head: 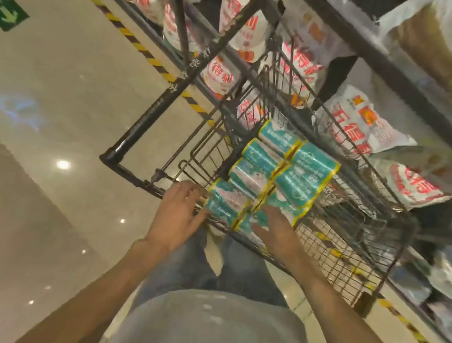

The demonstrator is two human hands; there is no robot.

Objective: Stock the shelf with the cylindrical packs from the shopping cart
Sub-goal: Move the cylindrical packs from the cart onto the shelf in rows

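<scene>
I am looking into a shop aisle, shown by a wire shopping cart [315,199] beside dark metal shelving [401,76] stacked with printed white sacks [364,125], a glossy tiled floor [40,120] and yellow-black hazard tape [122,29].

shopping cart [354,232] open on top, wire walls around packs [284,173] (shelf [402,70] just beyond), right half free

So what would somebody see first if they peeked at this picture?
Probably the shiny teal rolls with yellow edges, stacked in two rows in the black wire cart in the middle. Right below them the left hand and right hand reach onto the nearest rolls with fingers spread. Behind the cart, white bags with big red writing fill the dark shelf on the right.
</scene>
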